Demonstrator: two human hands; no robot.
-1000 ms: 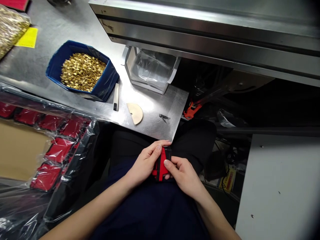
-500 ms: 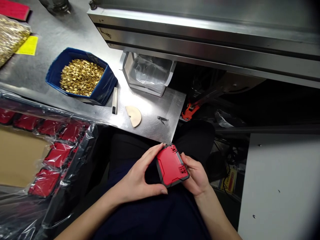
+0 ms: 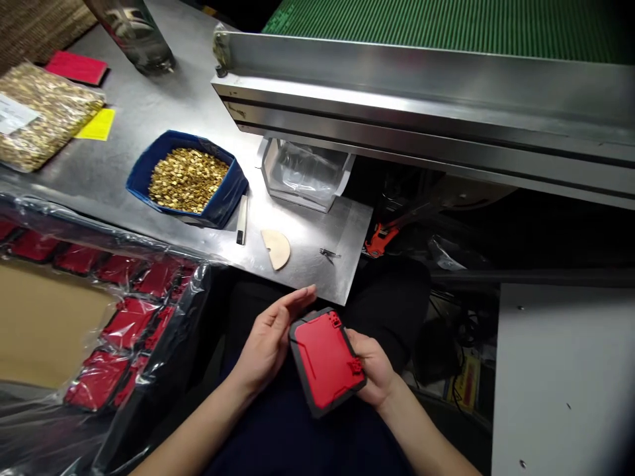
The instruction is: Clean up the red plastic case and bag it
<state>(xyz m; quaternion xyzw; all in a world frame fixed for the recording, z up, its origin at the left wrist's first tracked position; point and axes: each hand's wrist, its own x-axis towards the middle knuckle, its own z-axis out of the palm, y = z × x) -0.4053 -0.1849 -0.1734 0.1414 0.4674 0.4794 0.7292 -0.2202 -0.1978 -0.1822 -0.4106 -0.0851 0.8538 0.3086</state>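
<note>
A red plastic case with a dark rim and small red latch-like parts along its right side is held over my lap. My right hand grips its right edge, the thumb near the upper face and the other fingers partly hidden underneath. Close to the left edge of the case, my left hand has its fingers stretched forward and thumb raised. It appears to hold nothing; whether it touches the rim I cannot tell.
On the metal table stand a blue bin of small brass pieces and a grey bin with plastic bags. A beige half-disc and nail clippers lie nearby. Left is a plastic-lined crate with red cases. A conveyor runs behind.
My left hand has let go of the case's left side and drawn its fingers together. The case has turned and come lower in my right hand. The view has shifted, showing the green conveyor.
</note>
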